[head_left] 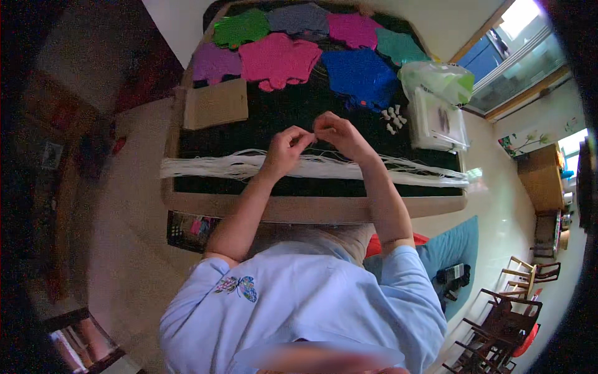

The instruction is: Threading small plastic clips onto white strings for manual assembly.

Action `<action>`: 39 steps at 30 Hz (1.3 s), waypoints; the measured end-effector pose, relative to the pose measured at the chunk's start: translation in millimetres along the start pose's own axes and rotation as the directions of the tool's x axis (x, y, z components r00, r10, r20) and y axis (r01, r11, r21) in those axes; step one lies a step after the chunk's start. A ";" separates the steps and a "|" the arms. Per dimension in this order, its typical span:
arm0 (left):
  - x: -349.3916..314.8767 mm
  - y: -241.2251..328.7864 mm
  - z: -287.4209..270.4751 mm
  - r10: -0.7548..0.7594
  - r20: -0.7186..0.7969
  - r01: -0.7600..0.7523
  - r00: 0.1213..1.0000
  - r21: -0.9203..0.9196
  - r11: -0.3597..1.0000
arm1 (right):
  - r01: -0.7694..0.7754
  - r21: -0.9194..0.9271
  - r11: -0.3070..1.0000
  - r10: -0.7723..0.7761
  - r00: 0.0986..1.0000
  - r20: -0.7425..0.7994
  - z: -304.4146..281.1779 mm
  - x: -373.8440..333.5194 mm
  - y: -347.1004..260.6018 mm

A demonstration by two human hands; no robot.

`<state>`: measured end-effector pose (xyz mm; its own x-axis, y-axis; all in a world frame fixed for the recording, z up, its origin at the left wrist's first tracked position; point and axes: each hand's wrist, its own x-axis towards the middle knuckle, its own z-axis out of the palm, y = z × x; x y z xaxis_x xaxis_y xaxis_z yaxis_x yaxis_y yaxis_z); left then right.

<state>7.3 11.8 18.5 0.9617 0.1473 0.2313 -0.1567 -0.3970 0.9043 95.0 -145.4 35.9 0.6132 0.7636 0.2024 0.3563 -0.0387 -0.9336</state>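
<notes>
Over the middle of the table, my left hand (285, 149) and my right hand (341, 136) meet fingertip to fingertip. Both are closed in a pinch, and whatever lies between the fingers is too small to make out. Under my wrists a long bundle of white strands (212, 167) stretches across the table's near side, with some loose strands lifting from it. Small white knotted-looking pieces (393, 118) lie in a group to the right of my right hand.
Along the far side lie several coloured knitted-looking pieces, among them a pink one (280, 60) and a blue one (361, 78). A brown cardboard piece (217, 105) is at the left. A clear plastic box (438, 121) under a plastic bag (445, 81) stands at the right edge.
</notes>
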 end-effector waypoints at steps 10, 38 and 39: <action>3.2 9.6 14.7 -0.026 0.068 0.054 0.997 -0.461 0.886 | -0.193 0.882 0.431 0.204 0.972 0.113 7.2 2.9 7.8; -7.9 1.3 -22.8 -0.268 0.343 0.262 0.900 0.063 0.963 | -0.404 0.329 0.854 0.320 0.905 0.280 8.6 -7.0 25.4; -7.2 2.7 -25.5 -0.174 0.345 0.331 0.922 -0.474 0.816 | -0.372 0.464 0.804 0.247 0.918 0.309 9.6 -6.8 25.2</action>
<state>-5.8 32.8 28.4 0.9918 -0.1078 -0.0680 0.0842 0.1541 0.9845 93.0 -145.4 8.2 0.4335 0.8908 -0.1361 -0.2691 -0.0162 -0.9630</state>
